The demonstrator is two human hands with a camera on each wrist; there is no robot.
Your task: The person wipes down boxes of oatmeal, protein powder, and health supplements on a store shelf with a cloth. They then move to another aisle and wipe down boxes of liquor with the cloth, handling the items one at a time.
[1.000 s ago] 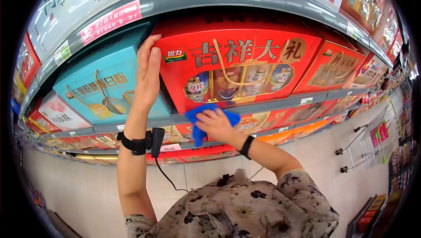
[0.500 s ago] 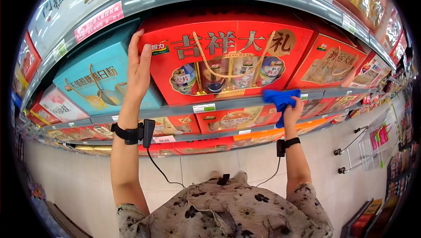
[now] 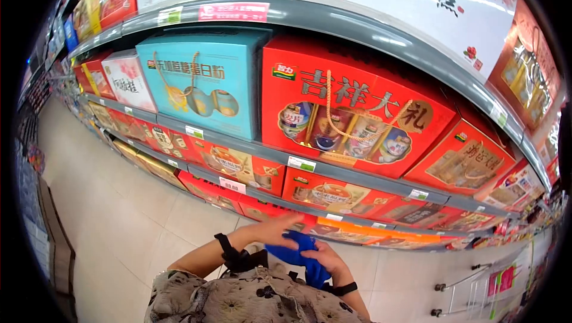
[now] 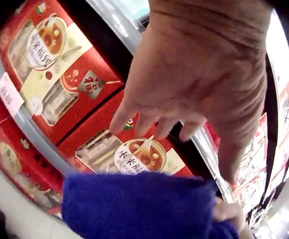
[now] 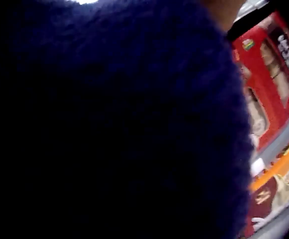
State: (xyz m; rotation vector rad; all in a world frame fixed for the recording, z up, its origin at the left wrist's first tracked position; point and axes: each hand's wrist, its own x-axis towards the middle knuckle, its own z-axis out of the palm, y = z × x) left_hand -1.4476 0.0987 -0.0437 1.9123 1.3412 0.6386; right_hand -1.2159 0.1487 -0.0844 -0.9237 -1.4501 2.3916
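Note:
A blue cloth (image 3: pixel 293 251) hangs in front of the person's body, gripped by my right hand (image 3: pixel 328 260). My left hand (image 3: pixel 271 232) is just left of the cloth, overlapping its upper edge in the head view. In the left wrist view the left hand (image 4: pixel 199 74) has its fingers loosely extended above the blue cloth (image 4: pixel 139 204). Dark blue fabric (image 5: pixel 114 119) fills most of the right wrist view, hiding the right fingers. On the shelf ahead stands a large red gift box (image 3: pixel 280 100) with a rope handle, beside a turquoise gift box (image 3: pixel 238 67).
Lower shelves hold several red boxes (image 3: pixel 232 159), with price tags along the grey shelf edge (image 3: pixel 357 171). White boxes (image 3: pixel 405 19) stand on the shelf above. A shopping cart (image 3: pixel 476 299) is on the tiled floor at the lower right.
The left hand has come off the red box's side, and the right hand has brought the cloth back from the shelf edge. Both hands are now together near the body; the head view has turned left.

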